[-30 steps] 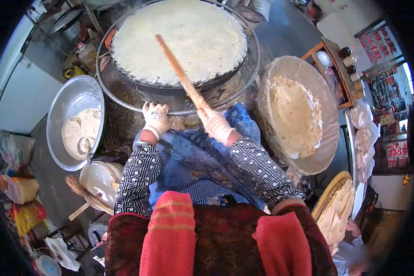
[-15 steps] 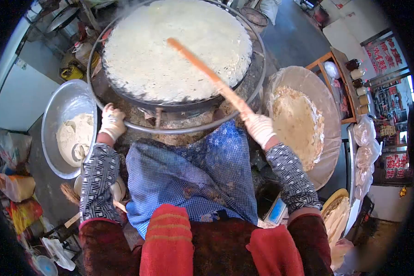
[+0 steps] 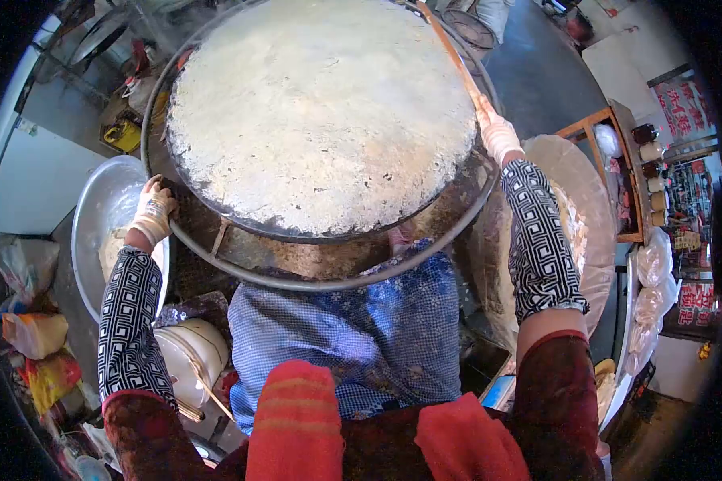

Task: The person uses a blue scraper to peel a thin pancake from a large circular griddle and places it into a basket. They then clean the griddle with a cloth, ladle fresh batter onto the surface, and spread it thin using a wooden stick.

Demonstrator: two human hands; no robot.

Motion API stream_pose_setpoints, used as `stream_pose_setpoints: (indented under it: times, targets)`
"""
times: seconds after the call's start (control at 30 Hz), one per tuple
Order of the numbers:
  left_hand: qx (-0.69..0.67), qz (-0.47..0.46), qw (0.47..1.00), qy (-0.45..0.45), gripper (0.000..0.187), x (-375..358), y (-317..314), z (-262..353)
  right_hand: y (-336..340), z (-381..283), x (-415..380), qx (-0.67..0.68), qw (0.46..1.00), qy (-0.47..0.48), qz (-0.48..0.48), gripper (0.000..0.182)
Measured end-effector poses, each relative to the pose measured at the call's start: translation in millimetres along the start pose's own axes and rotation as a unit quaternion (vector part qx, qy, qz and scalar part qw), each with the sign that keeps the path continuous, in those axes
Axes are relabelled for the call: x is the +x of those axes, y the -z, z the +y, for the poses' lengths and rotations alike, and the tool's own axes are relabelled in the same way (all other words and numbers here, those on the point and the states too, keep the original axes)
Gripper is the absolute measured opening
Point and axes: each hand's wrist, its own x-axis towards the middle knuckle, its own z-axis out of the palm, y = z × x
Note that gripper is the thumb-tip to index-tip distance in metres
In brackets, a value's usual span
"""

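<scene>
A large round pancake (image 3: 321,112) covers the hot griddle, pale with small dark flecks and browned patches near its front edge. Around the griddle runs a metal ring (image 3: 313,284). My left hand (image 3: 154,210), in a light glove, is closed on the ring's left side. My gloved right hand (image 3: 500,136) grips a long wooden stick (image 3: 449,50) at the griddle's right side. The stick points away from me along the pancake's right edge; its far end lies near the top of the view.
Left stands a metal basin (image 3: 96,192) with pale batter or dough. At right, a plastic-lined round basket (image 3: 598,264) holds flatbread, partly behind my right arm. A white bucket (image 3: 192,357) with thin sticks across it stands low left. Jars (image 3: 651,151) line a wooden shelf.
The stick has swung from over the pancake's middle to its right edge, with my right hand moving right and forward. My left hand sits farther left on the ring. The griddle appears nearer.
</scene>
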Motion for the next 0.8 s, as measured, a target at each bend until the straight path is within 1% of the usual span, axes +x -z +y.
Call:
stream_pose_setpoints:
  times: [0.03,0.07,0.1,0.13,0.17,0.2,0.23,0.3,0.33,0.4,0.47,0.5,0.53,0.57,0.6,0.63,0.67,0.7,0.73,0.77,0.8]
  targets:
    - [-0.016,0.016,1.0,-0.009,0.024,-1,-4,-5,0,-5,4,0.022,0.999,-0.022,-0.009,0.046]
    - [-0.022,0.025,0.999,-0.016,0.027,-3,-9,-8,-3,-9,-1,0.023,0.999,-0.021,-0.01,0.046]
    - [0.013,0.0,1.0,0.002,0.02,3,13,11,-2,-17,-14,0.123,0.989,-0.07,-0.035,0.046]
    - [0.05,-0.026,0.998,0.019,0.014,10,36,31,2,-28,-31,0.22,0.967,-0.116,-0.059,0.045]
    - [0.087,-0.053,0.994,0.033,0.008,16,59,51,20,-48,-72,0.233,0.964,-0.115,-0.057,0.043]
    - [0.104,-0.067,0.992,0.025,0.008,19,72,65,5,-33,-80,0.248,0.964,-0.083,-0.041,0.044]
    - [0.121,-0.083,0.989,0.023,0.01,19,80,74,24,-47,-116,0.289,0.944,-0.11,-0.118,0.045]
    - [0.197,-0.135,0.971,0.019,0.012,24,89,97,30,-69,-174,0.339,0.931,-0.08,-0.113,0.045]
    - [0.188,-0.162,0.968,0.031,0.014,22,97,111,31,-76,-202,0.347,0.926,-0.077,-0.128,0.045]
    - [0.103,-0.18,0.974,0.089,0.017,20,120,159,26,-92,-250,0.354,0.918,-0.073,-0.162,0.045]
    - [0.024,-0.17,0.974,0.149,0.021,19,140,209,13,-109,-295,0.37,0.907,-0.055,-0.196,0.046]
    - [0.03,-0.144,0.973,0.177,0.016,20,136,245,4,-114,-310,0.39,0.895,-0.023,-0.215,0.047]
    - [-0.089,-0.12,0.963,0.224,0.013,32,137,273,-6,-119,-325,0.411,0.881,0.009,-0.234,0.047]
    - [-0.064,-0.172,0.952,0.244,0.017,49,130,308,5,-144,-346,0.424,0.858,0.015,-0.29,0.048]
    - [-0.048,-0.133,0.966,0.218,0.019,50,148,349,19,-163,-359,0.384,0.86,0.054,-0.333,0.047]
    - [-0.119,-0.057,0.972,0.195,0.025,55,155,388,32,-187,-366,0.339,0.859,0.091,-0.373,0.047]
    - [-0.122,-0.05,0.966,0.224,0.025,44,155,426,40,-209,-373,0.288,0.858,0.16,-0.394,0.042]
    - [-0.166,-0.072,0.975,0.13,0.026,33,156,468,30,-223,-375,0.277,0.845,0.244,-0.386,0.041]
    - [-0.214,-0.087,0.972,0.035,0.029,18,152,500,20,-237,-376,0.269,0.827,0.325,-0.371,0.04]
    - [-0.259,-0.1,0.959,-0.063,0.034,4,154,518,57,-268,-405,0.213,0.841,0.205,-0.453,0.04]
    - [-0.269,-0.097,0.957,-0.038,0.034,-12,159,517,67,-279,-408,0.176,0.823,0.233,-0.487,0.042]
